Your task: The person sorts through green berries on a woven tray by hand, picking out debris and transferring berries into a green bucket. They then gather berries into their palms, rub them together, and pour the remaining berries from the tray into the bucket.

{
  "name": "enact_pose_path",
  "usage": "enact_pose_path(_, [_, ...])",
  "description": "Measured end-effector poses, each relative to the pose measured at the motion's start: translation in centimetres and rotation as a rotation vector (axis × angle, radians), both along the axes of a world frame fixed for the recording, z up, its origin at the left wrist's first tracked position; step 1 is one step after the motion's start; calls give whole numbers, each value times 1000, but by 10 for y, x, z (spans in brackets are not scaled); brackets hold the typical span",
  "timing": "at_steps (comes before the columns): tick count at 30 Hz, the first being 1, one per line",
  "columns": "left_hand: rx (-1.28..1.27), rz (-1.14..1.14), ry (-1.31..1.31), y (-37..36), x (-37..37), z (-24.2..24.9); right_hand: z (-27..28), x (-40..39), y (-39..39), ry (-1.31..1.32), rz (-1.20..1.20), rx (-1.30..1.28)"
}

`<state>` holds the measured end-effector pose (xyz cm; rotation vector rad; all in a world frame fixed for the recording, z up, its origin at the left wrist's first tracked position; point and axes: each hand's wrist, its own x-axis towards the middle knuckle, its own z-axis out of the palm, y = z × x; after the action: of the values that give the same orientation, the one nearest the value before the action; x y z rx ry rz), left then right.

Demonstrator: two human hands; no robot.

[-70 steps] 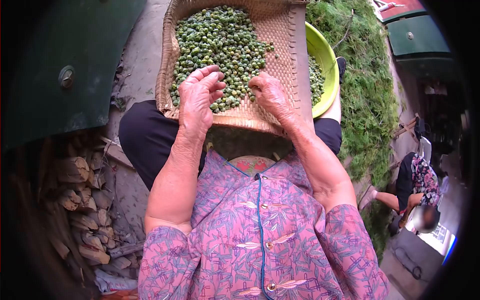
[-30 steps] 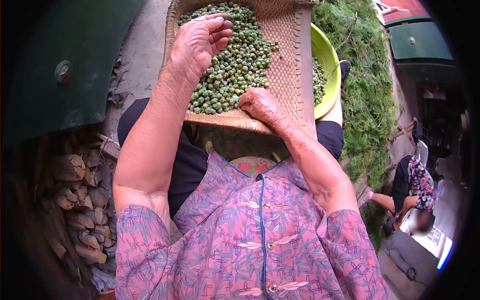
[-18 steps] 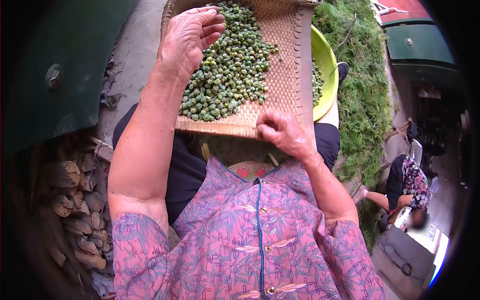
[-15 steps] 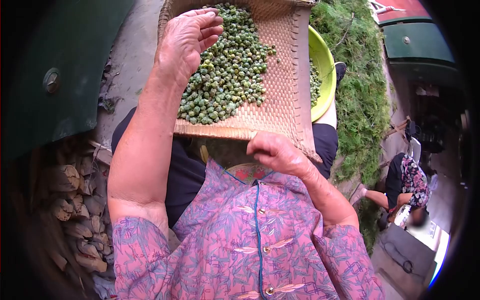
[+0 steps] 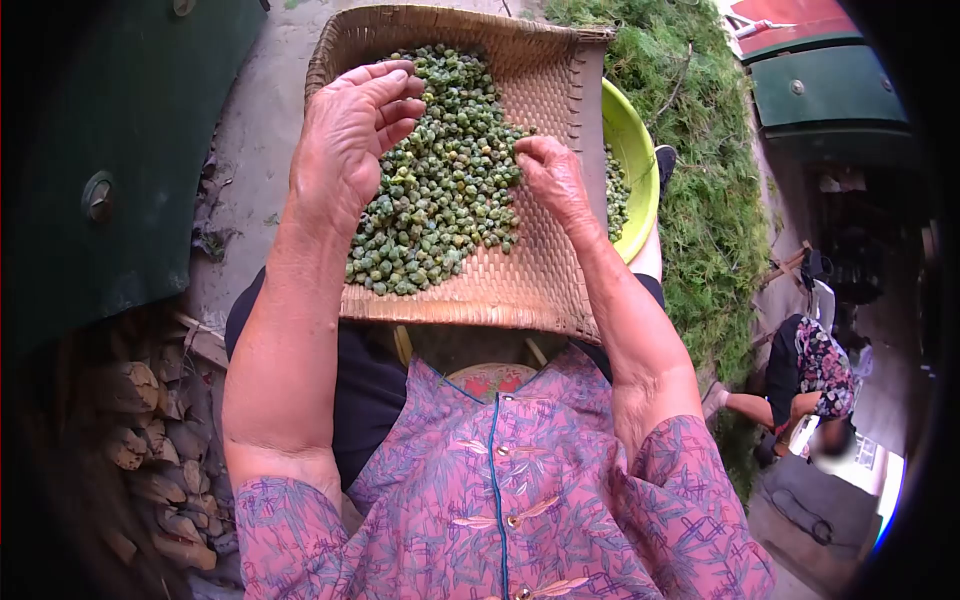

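A woven wicker scoop basket [image 5: 547, 255] rests over my lap, holding a heap of small round green fruits [image 5: 440, 200], some with yellowish or dark tints. Above the heap's left side hovers my left hand [image 5: 350, 125], its fingers loosely curved and apart, with nothing seen in them. My right hand [image 5: 555, 180] is at the heap's right edge, thumb and fingertips pinched together. Whatever sits between those fingertips is too small to make out. Beyond the basket's right rim, a lime-green basin [image 5: 645, 165] holds more of the fruits, partly hidden by the basket.
Feathery green cuttings [image 5: 700, 220] lie along the ground on the right. Split firewood [image 5: 165, 450] is stacked at lower left, below a dark green panel [image 5: 90, 150]. Another person in a floral top [image 5: 822, 370] is bent over at far right.
My right hand has left the basket's near rim and moved forward to the fruits' right edge. My left hand has come slightly lower in view, as have the basket and basin.
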<state>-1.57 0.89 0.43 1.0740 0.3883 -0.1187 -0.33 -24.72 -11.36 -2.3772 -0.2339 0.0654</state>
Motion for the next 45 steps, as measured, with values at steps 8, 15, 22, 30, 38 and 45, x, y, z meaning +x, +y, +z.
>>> enact_pose_path(8, [-9, 29, 19, 4, 5, 1, -29, 42, 36, -108, 7, -180])
enact_pose_path(15, [-3, 5, 14, 2, 4, 2, -3, -21, 19, -118, 272, -224])
enact_pose_path(22, [-2, -26, 4, 1, 1, -1, 23, -86, -12, -22, 498, -237])
enact_pose_path(30, [6, -55, -13, 0, 1, -5, 37, -72, -46, 66, 453, -271])
enact_pose_path(38, [27, -84, -2, 1, 2, -7, -3, -61, -12, -97, 28, -250])
enact_pose_path(45, [38, -79, -1, -2, 1, -5, -8, -55, -1, -167, 44, -419])
